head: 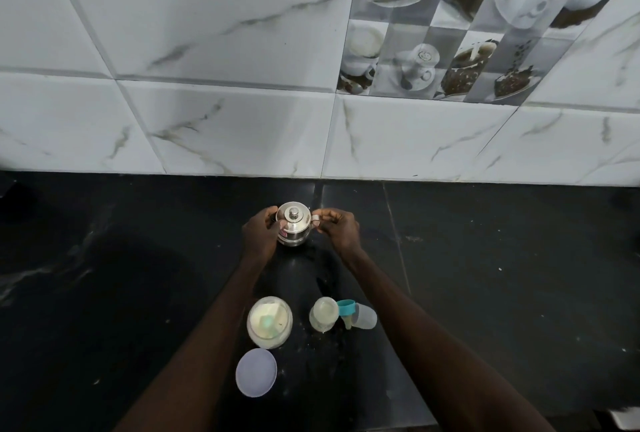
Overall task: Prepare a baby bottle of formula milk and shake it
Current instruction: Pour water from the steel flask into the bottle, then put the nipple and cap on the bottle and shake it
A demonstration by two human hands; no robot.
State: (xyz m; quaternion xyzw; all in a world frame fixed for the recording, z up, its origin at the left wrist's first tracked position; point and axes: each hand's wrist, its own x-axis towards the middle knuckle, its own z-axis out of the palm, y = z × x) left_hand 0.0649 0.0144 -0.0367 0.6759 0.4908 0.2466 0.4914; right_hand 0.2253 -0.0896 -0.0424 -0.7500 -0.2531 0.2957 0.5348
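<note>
A small steel kettle [294, 228] with a knobbed lid stands on the black counter [485, 275] near the wall. My left hand [260, 235] wraps its left side. My right hand [337, 228] pinches its handle on the right. Nearer to me stands an open jar of pale formula powder [269, 321] with a scoop inside. To its right stands the open baby bottle [324, 314]. The teal collar with teat [347, 309] and a clear cap [364, 316] lie beside the bottle.
A round pale jar lid [256, 372] lies flat in front of the formula jar. A white marbled tile wall [207, 120] rises behind the counter, with a printed coffee-cup tile at upper right. Specks of powder dot the counter around the bottle.
</note>
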